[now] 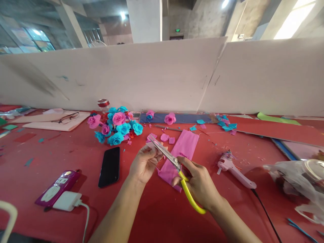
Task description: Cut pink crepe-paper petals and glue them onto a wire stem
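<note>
My right hand [198, 184] grips yellow-handled scissors [174, 165], whose open blades point up and left. My left hand [144, 162] pinches a small pale pink paper piece [151, 145] between the blade tips. Under both hands a folded strip of pink crepe paper [183, 150] lies on the red table [157, 209]. A few cut pink petals [165, 137] rest just beyond it. A bunch of pink, blue and red paper roses [116, 125] sits further back on the left.
A black phone [109, 166] lies left of my left arm, with a purple power strip and white charger [60, 192] nearer the edge. A pink glue gun [234, 170] and plastic bag [298, 180] are right. Glasses [67, 118] lie on paper; white boards wall the back.
</note>
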Demonstrator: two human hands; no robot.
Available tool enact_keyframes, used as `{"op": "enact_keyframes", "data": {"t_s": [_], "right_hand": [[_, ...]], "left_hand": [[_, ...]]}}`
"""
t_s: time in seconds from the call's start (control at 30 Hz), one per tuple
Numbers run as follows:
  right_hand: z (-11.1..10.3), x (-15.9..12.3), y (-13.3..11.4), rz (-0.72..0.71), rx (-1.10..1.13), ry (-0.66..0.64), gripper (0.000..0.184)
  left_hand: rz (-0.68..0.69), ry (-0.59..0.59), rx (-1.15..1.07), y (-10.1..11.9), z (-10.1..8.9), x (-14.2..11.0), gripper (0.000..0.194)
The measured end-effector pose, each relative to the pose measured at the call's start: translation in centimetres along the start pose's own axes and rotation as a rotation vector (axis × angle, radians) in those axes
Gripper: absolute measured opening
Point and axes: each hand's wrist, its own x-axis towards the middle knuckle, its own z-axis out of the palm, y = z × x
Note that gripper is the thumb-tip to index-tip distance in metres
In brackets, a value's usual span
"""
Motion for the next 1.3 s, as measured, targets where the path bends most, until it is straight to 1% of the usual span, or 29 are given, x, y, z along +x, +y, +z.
{"op": "enact_keyframes", "data": {"t_s": [0.23,0.37,0.57,0.7,0.77,0.83,0.9,0.97,1.03,1.1,1.13,1.17,1.23,1.3], "right_hand": [[0.0,-0.2,-0.2,-0.008,-0.008,-0.014,0.034],[-0.2,-0.1,-0.5,-0.021,-0.066,-0.036,0.033],[-0.3,0.1,-0.6,-0.039,-0.109,-0.024,0.036],[0.0,-0.1,-0.5,-0.006,-0.060,-0.001,0.029],[0.3,-0.2,-0.3,0.020,0.022,0.003,0.023],[0.4,-0.3,-0.2,0.058,0.151,0.012,0.019],[0.3,-0.3,-0.2,0.103,0.307,0.066,0.017],[-0.1,0.0,-0.4,0.151,0.445,0.153,0.021],[-0.5,0.3,-0.7,0.190,0.579,0.210,0.028],[-0.7,0.7,-0.9,0.213,0.730,0.221,0.038],[-0.7,0.9,-0.9,0.223,0.800,0.216,0.044],[-0.7,1.0,-0.8,0.243,0.856,0.204,0.045],[-0.7,1.2,-0.8,0.290,0.924,0.173,0.043],[-0.7,1.3,-0.8,0.317,0.931,0.168,0.036]], "left_hand": [[-0.018,0.032,0.015,-0.2,0.1,-0.2,0.013],[-0.026,0.043,0.000,-0.1,0.3,-0.3,0.014],[-0.057,0.061,-0.028,0.0,0.7,-0.5,0.015],[-0.055,0.054,-0.024,-0.2,0.4,-0.4,0.014],[-0.047,0.045,-0.004,-0.2,0.2,-0.3,0.013],[-0.029,0.039,0.022,-0.3,0.1,-0.2,0.012],[-0.013,0.048,0.093,-0.4,0.2,-0.3,0.013],[-0.016,0.054,0.262,-0.6,0.4,-0.5,0.012],[-0.030,0.015,0.468,-1.0,0.6,-0.8,0.013],[-0.039,-0.059,0.608,-1.4,0.8,-1.0,0.021],[-0.045,-0.100,0.648,-1.5,0.8,-1.1,0.026],[-0.050,-0.134,0.677,-1.6,0.9,-1.2,0.032],[-0.048,-0.175,0.732,-1.7,0.9,-1.3,0.038],[-0.019,-0.174,0.764,-1.6,1.0,-1.2,0.038]]}}
